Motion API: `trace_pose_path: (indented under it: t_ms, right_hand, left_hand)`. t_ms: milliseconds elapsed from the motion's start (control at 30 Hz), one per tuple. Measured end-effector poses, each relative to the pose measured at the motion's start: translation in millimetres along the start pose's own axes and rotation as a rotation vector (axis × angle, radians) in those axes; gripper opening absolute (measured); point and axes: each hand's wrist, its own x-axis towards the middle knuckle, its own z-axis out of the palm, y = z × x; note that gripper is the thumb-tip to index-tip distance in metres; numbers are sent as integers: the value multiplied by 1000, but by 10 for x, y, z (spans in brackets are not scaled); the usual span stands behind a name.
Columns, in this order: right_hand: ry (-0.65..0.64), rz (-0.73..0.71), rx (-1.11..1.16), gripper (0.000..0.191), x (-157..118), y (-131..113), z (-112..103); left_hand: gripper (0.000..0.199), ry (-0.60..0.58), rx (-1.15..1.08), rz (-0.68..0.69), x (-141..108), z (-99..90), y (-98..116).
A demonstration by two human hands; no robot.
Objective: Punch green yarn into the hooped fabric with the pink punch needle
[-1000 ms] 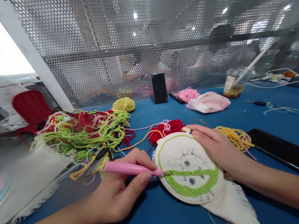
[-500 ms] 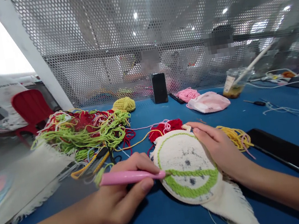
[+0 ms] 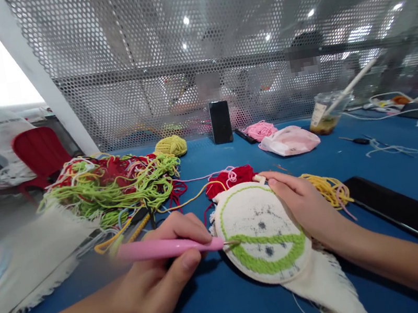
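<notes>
A perforated metal screen (image 3: 115, 44) stands along the far side of my blue table (image 3: 201, 158). Over to my left, a big tangled heap of yarn (image 3: 118, 184), mostly green and red, lies beyond a fringed cloth (image 3: 42, 257). On my right there's a long black slab (image 3: 408, 215), lying at a slant under my forearm's outer side.

The round hoop of white cloth (image 3: 245, 211) is right in front of me, a bit right of the middle, its loose cloth trailing down toward me. Green stitching makes a wide half-moon across its lower part, with dark marks drawn on the cloth. My right fingers (image 3: 282, 191) are curled on its upper right edge, gripping it.

Farther back sit a pale pink bag (image 3: 289, 141), a lidded cup (image 3: 322, 118) with a straw, and an upright dark phone (image 3: 220, 123). A red yarn bundle (image 3: 219, 185) lies just behind the hoop, and yellow yarn (image 3: 326, 192) beside my right hand.

My left fingers (image 3: 189, 229) pinch a pink pen-like tool (image 3: 168, 247), its back end blurred. Its thin metal tip (image 3: 228, 244) meets the green stitching's left end; whether it's through the cloth, I can't tell.
</notes>
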Motion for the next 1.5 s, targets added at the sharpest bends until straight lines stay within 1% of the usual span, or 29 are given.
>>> trace_pose_path:
  t_ms: [133, 300, 367, 433, 500, 600, 767, 900, 1000, 1100, 1167, 1233, 1300, 1500]
  right_hand:
    - [11, 12, -5, 29, 4, -13, -1]
    - [21, 2, -23, 29, -5, -40, 3]
    - [22, -11, -28, 28, -19, -66, 0]
    - [34, -29, -30, 27, -42, -108, -7]
    - [50, -45, -27, 27, -70, -158, -17]
    - [67, -62, -25, 28, -103, -219, -28]
    - [69, -28, 2, 28, -121, -223, -22]
    - [77, -36, -6, 28, -103, -185, -10]
    - [67, -50, -29, 28, -67, -144, 1]
    - [53, -48, -37, 29, -32, -105, 11]
    - [58, -48, -36, 29, -21, -89, 14]
    - [61, -46, -30, 28, -19, -79, 16]
    - [57, -40, -20, 29, -20, -71, 16]
    - [47, -15, -25, 30, -12, -59, 14]
  left_hand:
    - [17, -8, 4, 12, 7, 2, 4]
    - [16, -66, 70, 11, 57, 8, 26]
    - [18, -125, 135, 29, 87, 22, 28]
    - [23, -211, 238, 55, 117, 44, 19]
    - [23, -281, 341, 61, 138, 69, -2]
    - [22, -322, 406, 64, 149, 95, -44]
    - [21, -320, 498, 41, 152, 95, -86]
    - [20, -299, 549, 9, 153, 83, -51]
    - [22, -259, 434, 7, 130, 61, 8]
    - [25, -163, 236, 37, 87, 31, 48]
    - [22, -98, 152, 41, 59, 17, 52]
    - [19, -55, 114, 43, 41, 10, 43]
    - [18, -39, 97, 48, 33, 8, 32]
    - [17, -63, 103, 32, 48, 14, 36]
